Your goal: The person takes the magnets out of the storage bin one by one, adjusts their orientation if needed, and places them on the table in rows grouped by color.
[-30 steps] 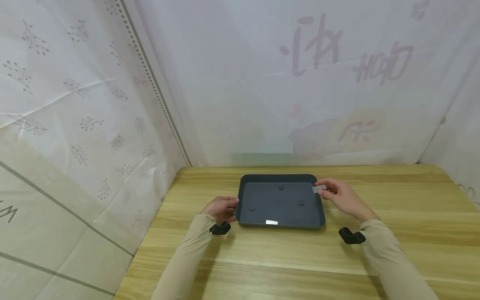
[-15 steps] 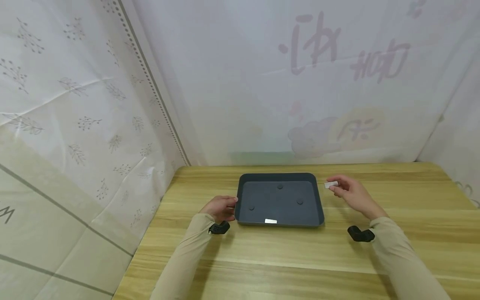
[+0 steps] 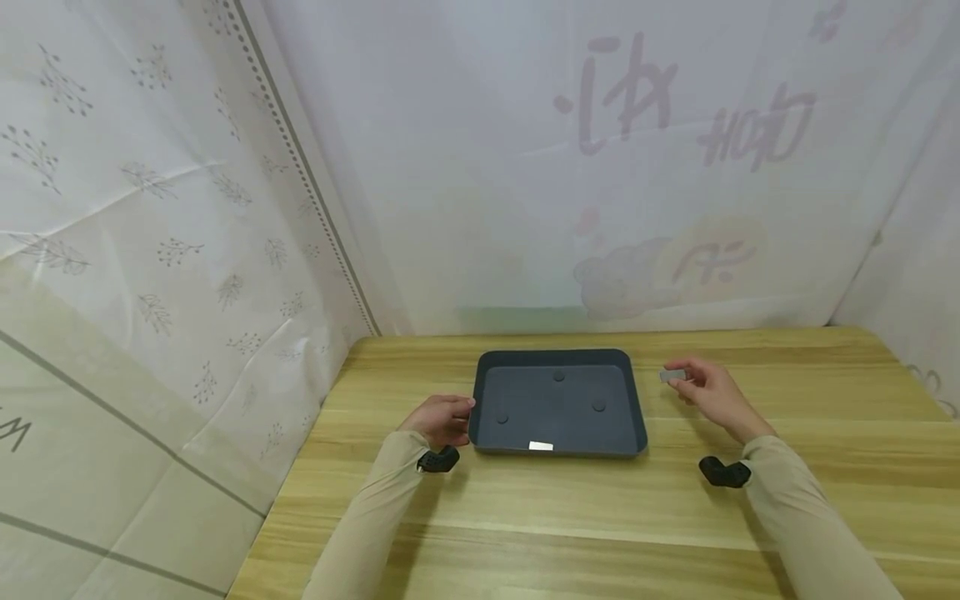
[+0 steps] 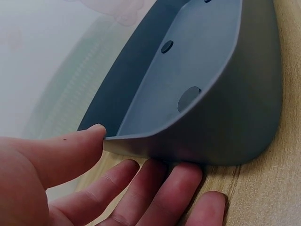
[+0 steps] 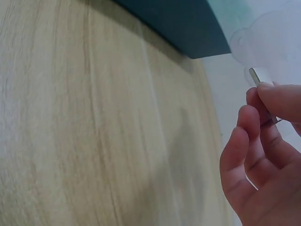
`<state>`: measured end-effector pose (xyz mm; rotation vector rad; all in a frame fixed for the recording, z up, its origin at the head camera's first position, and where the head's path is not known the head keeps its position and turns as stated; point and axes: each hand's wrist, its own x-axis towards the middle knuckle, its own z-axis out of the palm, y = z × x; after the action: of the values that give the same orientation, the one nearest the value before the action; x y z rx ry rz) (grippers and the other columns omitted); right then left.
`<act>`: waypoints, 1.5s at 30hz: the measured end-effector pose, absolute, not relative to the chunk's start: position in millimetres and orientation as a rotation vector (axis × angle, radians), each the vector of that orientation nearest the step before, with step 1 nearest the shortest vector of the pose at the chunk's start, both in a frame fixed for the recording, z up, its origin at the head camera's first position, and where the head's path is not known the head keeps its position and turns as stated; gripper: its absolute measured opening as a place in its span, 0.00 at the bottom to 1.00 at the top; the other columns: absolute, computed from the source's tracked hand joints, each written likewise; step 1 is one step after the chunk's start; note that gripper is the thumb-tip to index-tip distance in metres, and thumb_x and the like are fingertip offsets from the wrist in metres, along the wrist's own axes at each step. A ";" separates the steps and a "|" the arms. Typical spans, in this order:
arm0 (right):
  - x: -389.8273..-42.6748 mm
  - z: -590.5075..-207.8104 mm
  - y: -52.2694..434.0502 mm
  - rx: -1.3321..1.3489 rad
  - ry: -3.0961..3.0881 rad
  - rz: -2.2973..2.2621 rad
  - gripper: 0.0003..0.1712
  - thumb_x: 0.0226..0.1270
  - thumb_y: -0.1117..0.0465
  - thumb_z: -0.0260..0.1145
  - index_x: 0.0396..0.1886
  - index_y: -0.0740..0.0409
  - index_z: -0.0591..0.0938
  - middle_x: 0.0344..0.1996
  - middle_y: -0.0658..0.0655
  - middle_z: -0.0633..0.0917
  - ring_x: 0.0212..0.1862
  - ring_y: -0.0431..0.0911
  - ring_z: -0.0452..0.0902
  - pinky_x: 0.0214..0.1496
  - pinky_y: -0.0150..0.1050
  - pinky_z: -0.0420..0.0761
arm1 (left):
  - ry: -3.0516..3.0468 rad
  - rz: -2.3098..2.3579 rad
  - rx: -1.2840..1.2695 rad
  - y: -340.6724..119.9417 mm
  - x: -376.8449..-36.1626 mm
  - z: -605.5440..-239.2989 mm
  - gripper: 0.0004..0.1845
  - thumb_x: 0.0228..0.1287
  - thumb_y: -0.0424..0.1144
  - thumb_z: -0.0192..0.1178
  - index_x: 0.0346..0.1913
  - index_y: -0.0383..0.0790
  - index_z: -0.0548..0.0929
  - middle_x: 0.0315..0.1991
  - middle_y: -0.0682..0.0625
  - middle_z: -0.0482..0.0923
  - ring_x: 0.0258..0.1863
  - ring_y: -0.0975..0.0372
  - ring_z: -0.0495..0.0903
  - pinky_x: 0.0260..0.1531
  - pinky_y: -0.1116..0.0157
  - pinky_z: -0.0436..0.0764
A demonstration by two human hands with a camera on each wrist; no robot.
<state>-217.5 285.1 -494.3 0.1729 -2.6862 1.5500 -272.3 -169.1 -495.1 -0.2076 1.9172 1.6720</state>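
A dark grey rectangular tray [image 3: 551,396] with raised walls lies on the table. At its left side, my left hand [image 3: 441,419] has its thumb on the rim and its fingers curled low against the outer wall, as the left wrist view shows. To the right of the tray and apart from it, my right hand [image 3: 708,392] pinches a small flat silver metal bar [image 3: 672,376] between thumb and fingers, held above the table. In the right wrist view, one end of the silver bar [image 5: 260,76] sticks out past the thumb, while the rest is partly hidden by the fingers.
Three dark round discs [image 3: 598,406] sit on the tray's floor. A bright white rectangle [image 3: 541,446] shows at the tray's front wall. The wooden table [image 3: 555,517] meets a printed cloth wall [image 3: 480,208] at the back, with another cloth at the left.
My right hand has moved right from the tray's right rim, carrying the silver bar off the tray, and its tilt has shifted slightly. The left hand and the tray have stayed put.
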 end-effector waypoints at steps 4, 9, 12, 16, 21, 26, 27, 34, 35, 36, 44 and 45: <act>-220.9 -500.6 287.3 0.157 -2.703 1.541 0.20 0.73 0.63 0.58 0.59 0.68 0.74 0.36 0.64 0.77 0.32 0.51 0.76 0.32 0.39 0.80 | 1.938 1.661 -0.215 -168.5 -270.5 -493.8 0.17 0.71 0.39 0.55 0.55 0.31 0.77 0.31 0.50 0.80 0.28 0.62 0.79 0.26 0.66 0.78; -224.7 -505.2 289.2 0.136 -2.757 1.504 0.19 0.71 0.66 0.59 0.59 0.67 0.75 0.40 0.66 0.78 0.32 0.46 0.74 0.30 0.36 0.79 | 1.938 1.655 -0.222 -167.8 -268.7 -493.4 0.17 0.71 0.40 0.55 0.56 0.31 0.76 0.31 0.50 0.79 0.28 0.62 0.79 0.27 0.66 0.78; -227.2 -507.3 289.5 0.137 -2.780 1.461 0.19 0.69 0.67 0.60 0.58 0.68 0.76 0.40 0.65 0.78 0.33 0.43 0.71 0.30 0.34 0.76 | 1.923 1.658 -0.216 -168.7 -268.2 -495.2 0.18 0.72 0.40 0.55 0.56 0.30 0.76 0.32 0.50 0.79 0.29 0.62 0.78 0.27 0.66 0.78; -230.9 -511.8 289.1 0.145 -2.790 1.406 0.19 0.67 0.66 0.62 0.56 0.68 0.77 0.38 0.63 0.79 0.33 0.42 0.70 0.31 0.33 0.74 | 1.926 1.653 -0.208 -169.4 -267.2 -495.8 0.18 0.72 0.40 0.54 0.57 0.30 0.76 0.33 0.49 0.79 0.29 0.62 0.78 0.27 0.66 0.77; -235.6 -517.2 288.0 0.152 -2.807 1.356 0.18 0.66 0.66 0.64 0.54 0.68 0.79 0.36 0.62 0.80 0.34 0.41 0.72 0.32 0.34 0.73 | 1.925 1.664 -0.216 -167.7 -265.4 -493.9 0.18 0.72 0.39 0.54 0.58 0.29 0.75 0.33 0.49 0.80 0.30 0.62 0.79 0.26 0.66 0.77; -238.2 -517.5 285.7 0.151 -2.839 1.330 0.17 0.65 0.66 0.64 0.52 0.69 0.78 0.35 0.62 0.81 0.34 0.44 0.73 0.32 0.36 0.73 | 1.935 1.673 -0.225 -165.9 -264.5 -492.3 0.18 0.72 0.39 0.54 0.57 0.30 0.76 0.33 0.49 0.80 0.29 0.62 0.79 0.26 0.66 0.77; -238.5 -517.2 285.2 0.146 -2.844 1.325 0.17 0.65 0.66 0.64 0.52 0.69 0.78 0.34 0.62 0.81 0.34 0.44 0.73 0.32 0.36 0.73 | 1.934 1.672 -0.225 -165.7 -264.4 -492.0 0.18 0.72 0.39 0.54 0.57 0.30 0.76 0.34 0.49 0.80 0.29 0.62 0.79 0.26 0.66 0.77; -239.7 -514.3 283.5 0.117 -2.867 1.280 0.16 0.65 0.66 0.64 0.49 0.71 0.78 0.33 0.62 0.82 0.32 0.43 0.73 0.33 0.37 0.70 | 1.935 1.660 -0.207 -164.9 -264.4 -490.8 0.18 0.72 0.39 0.54 0.56 0.30 0.75 0.33 0.50 0.81 0.30 0.62 0.79 0.28 0.66 0.78; -239.9 -513.8 283.3 0.108 -2.870 1.277 0.16 0.65 0.66 0.64 0.50 0.71 0.78 0.33 0.62 0.82 0.32 0.44 0.72 0.33 0.37 0.70 | 1.938 1.660 -0.203 -164.9 -264.5 -490.8 0.18 0.72 0.39 0.54 0.56 0.29 0.75 0.33 0.50 0.81 0.30 0.62 0.79 0.28 0.65 0.78; -240.1 -513.3 283.0 0.107 -2.871 1.278 0.16 0.65 0.66 0.64 0.50 0.71 0.78 0.33 0.62 0.82 0.32 0.44 0.72 0.34 0.37 0.70 | 1.934 1.664 -0.204 -165.1 -264.8 -490.8 0.18 0.72 0.39 0.53 0.56 0.29 0.75 0.33 0.50 0.80 0.30 0.62 0.79 0.28 0.65 0.78; -243.8 -512.2 281.5 0.079 -2.890 1.263 0.17 0.68 0.65 0.61 0.53 0.71 0.76 0.34 0.61 0.81 0.34 0.46 0.72 0.35 0.37 0.70 | 1.928 1.680 -0.186 -165.1 -266.8 -489.8 0.17 0.73 0.39 0.52 0.56 0.29 0.76 0.33 0.49 0.80 0.29 0.62 0.78 0.26 0.66 0.76; -244.2 -512.0 281.4 0.076 -2.895 1.259 0.17 0.68 0.65 0.61 0.53 0.71 0.76 0.35 0.61 0.81 0.34 0.46 0.72 0.36 0.37 0.70 | 1.930 1.680 -0.179 -164.9 -266.8 -489.4 0.17 0.73 0.39 0.52 0.56 0.29 0.76 0.33 0.49 0.80 0.29 0.62 0.78 0.26 0.66 0.76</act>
<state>-244.2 281.4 -512.0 0.0759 -2.8948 1.2591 -266.8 -164.9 -489.4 -0.1787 1.9304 1.6799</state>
